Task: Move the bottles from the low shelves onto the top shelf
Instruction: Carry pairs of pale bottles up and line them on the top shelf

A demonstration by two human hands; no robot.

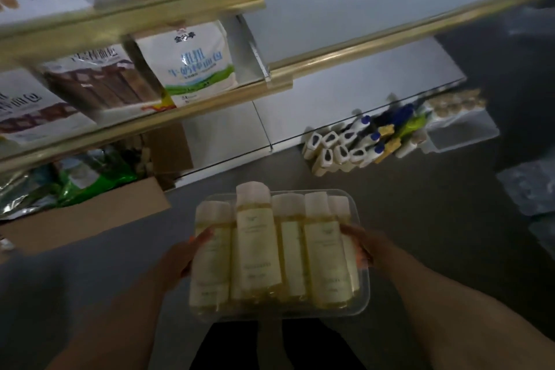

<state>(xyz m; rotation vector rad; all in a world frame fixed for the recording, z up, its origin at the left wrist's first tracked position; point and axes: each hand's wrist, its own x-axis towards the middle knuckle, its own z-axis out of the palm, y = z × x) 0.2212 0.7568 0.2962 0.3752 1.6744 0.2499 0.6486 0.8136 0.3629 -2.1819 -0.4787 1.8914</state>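
Our fingers (207,234) on the left hand (180,258) curl over the left edge of a clear plastic tray (365,288), thumb pressed against the outermost bottle; the right hand (360,246) closes on the opposite edge in the same way. Between both hands we hold the tray low in the centre of the frame, above the grey floor (420,189). In it stand the pale yellow bottles (258,243) with white caps, packed side by side and touching; one in the left-middle rises above the others.

Further out, at centre right, a cluster of spray bottles (351,144) with white and blue heads sits on the bottom shelf (375,117), with a clear bin (462,135) just beside them. Above it, two gold-edged shelves (360,48) in the upper right stand bare. At upper left, a white bread bag (195,63) and brown packages (96,81) fill the neighbouring shelves, and a cardboard box (90,213) lies at lower left.
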